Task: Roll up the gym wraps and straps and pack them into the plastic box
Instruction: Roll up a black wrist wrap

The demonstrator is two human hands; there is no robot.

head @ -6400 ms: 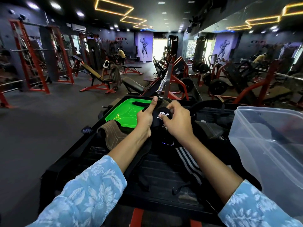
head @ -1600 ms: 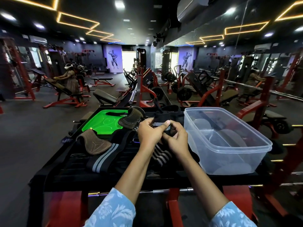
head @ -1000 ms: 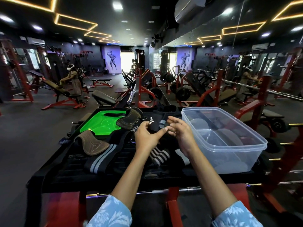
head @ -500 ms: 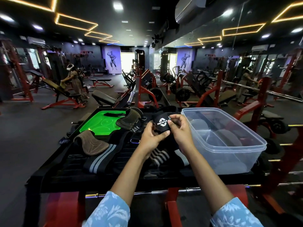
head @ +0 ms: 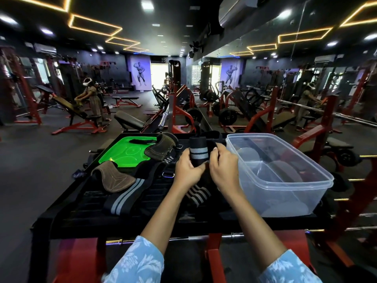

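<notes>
Both hands meet over the middle of a black rubber-topped platform, gripping a rolled black wrist wrap that stands roughly upright between them, two pale stripes running across its face. The left hand curls its fingers round the roll's left and lower side; the right hand grasps it from the right, thumb and forefinger pinching near the top edge. The roll is held in the air above the platform, just left of the plastic box.

That box is clear, rectangular and lidless, and sits on the right end of the platform, its near corner close beside the right wrist. Nothing of the straps shows inside it.

Below the hands a second striped wrap lies loose on the rubber. Further left, a long black strap with twin grey stripes runs diagonally towards the near edge. A brown leather grip pad rests on its far-left end, and another brown leather pad lies partly over the right edge of a bright green lid at the far left. A metal buckle ring shows between the grey-striped strap and the left hand.
</notes>
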